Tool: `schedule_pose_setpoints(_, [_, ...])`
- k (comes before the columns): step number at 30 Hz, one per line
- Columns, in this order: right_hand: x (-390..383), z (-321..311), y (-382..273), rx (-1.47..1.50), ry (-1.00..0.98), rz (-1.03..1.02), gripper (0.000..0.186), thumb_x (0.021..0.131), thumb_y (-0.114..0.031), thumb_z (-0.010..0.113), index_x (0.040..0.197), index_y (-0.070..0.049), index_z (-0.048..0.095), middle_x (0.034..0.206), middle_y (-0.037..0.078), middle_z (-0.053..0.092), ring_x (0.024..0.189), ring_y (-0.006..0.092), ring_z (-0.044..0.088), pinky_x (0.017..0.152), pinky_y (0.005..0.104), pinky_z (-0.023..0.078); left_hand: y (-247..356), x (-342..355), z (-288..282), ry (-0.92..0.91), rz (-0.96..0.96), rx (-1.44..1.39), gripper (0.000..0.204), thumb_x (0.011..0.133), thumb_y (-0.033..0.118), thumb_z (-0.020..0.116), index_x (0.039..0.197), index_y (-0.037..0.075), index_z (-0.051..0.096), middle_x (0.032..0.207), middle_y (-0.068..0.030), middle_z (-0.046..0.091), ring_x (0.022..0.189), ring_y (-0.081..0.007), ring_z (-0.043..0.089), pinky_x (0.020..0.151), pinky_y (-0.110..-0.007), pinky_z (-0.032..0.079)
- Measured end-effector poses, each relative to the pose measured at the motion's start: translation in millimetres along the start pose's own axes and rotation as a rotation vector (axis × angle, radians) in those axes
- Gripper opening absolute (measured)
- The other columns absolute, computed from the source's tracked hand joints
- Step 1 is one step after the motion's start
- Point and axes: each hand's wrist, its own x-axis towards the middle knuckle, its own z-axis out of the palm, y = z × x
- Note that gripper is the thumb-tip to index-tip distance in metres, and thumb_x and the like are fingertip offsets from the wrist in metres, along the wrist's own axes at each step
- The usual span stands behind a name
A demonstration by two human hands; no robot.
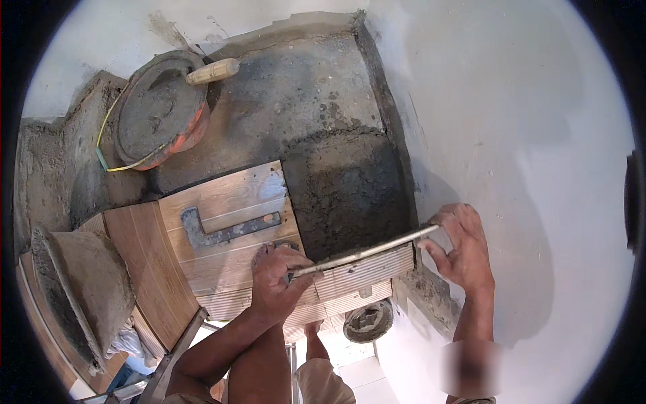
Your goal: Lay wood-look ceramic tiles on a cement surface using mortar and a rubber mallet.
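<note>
Between my hands a thin pale tile stands on edge, seen almost edge-on, above the near side of a wet mortar bed. My left hand pinches its left end, beside the wood-look tiles. At the other end, my right hand grips the corner, thumb below and fingers above, close to the white wall. A grey L-shaped metal tool, like a hammer, lies on the wood-look tiles just beyond my left hand. Ridged tile strips show below the held tile; whether they belong to it I cannot tell.
An orange bucket full of mortar stands at the back left, a wooden tool handle sticking out. A mortar-caked container tilts at the left. A small round mortar-smeared bowl sits lower down. The white wall bounds the right.
</note>
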Motion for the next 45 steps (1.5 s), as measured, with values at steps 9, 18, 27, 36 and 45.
schedule_pose_setpoints(9, [-55.4, -17.7, -3.4, -0.115, 0.004, -0.099, 0.03, 0.071, -0.008, 0.081, 0.097, -0.008, 0.067, 0.099, 0.009, 0.064, 0.096, 0.0334, 0.061, 0.089, 0.0469, 0.05, 12.4, -17.6, -15.7, -0.264, 0.221, -0.005, 0.025, 0.074, 0.007, 0.085, 0.096, 0.002, 0.073, 0.094, -0.0123, 0.072, 0.082, -0.0246, 0.073, 0.069, -0.034, 0.058])
schedule_pose_setpoints(18, [-90.4, -20.1, -8.4, -0.149, 0.178, -0.092, 0.028, 0.071, -0.009, 0.081, 0.096, -0.006, 0.067, 0.097, 0.011, 0.064, 0.093, 0.0345, 0.062, 0.089, 0.0518, 0.05, 32.9, -22.1, -15.5, -0.276, 0.369, -0.012, 0.029, 0.073, -0.003, 0.08, 0.101, 0.002, 0.074, 0.099, -0.0134, 0.072, 0.087, -0.0261, 0.075, 0.072, -0.034, 0.062])
schedule_pose_setpoints(27, [2.2, -33.0, -28.8, -0.172, 0.34, -0.182, 0.026, 0.08, -0.01, 0.08, 0.101, -0.004, 0.066, 0.098, 0.013, 0.065, 0.095, 0.0349, 0.062, 0.097, 0.0534, 0.045, 56.3, 47.7, -64.6, 0.085, 0.548, 0.287, 0.034, 0.074, 0.01, 0.089, 0.103, 0.004, 0.074, 0.094, -0.0121, 0.073, 0.081, -0.0228, 0.073, 0.068, -0.032, 0.058])
schedule_pose_setpoints(36, [151.7, 28.9, -35.9, -0.119, 0.521, -0.325, 0.023, 0.079, -0.013, 0.081, 0.097, -0.009, 0.068, 0.101, 0.007, 0.066, 0.097, 0.0309, 0.059, 0.098, 0.0468, 0.042, 26.7, 125.1, -126.5, 0.385, 0.596, 0.499, 0.035, 0.074, 0.005, 0.088, 0.106, 0.005, 0.074, 0.1, -0.0132, 0.075, 0.089, -0.028, 0.073, 0.078, -0.039, 0.059])
schedule_pose_setpoints(45, [213.5, 67.4, -41.5, -0.099, 0.394, -0.422, 0.027, 0.079, -0.012, 0.081, 0.102, -0.007, 0.068, 0.105, 0.01, 0.065, 0.103, 0.0345, 0.059, 0.101, 0.0477, 0.041, -34.1, 130.3, -131.4, 0.549, 0.503, 0.583, 0.038, 0.07, 0.007, 0.089, 0.105, 0.007, 0.075, 0.102, -0.0108, 0.074, 0.09, -0.0293, 0.072, 0.079, -0.039, 0.06])
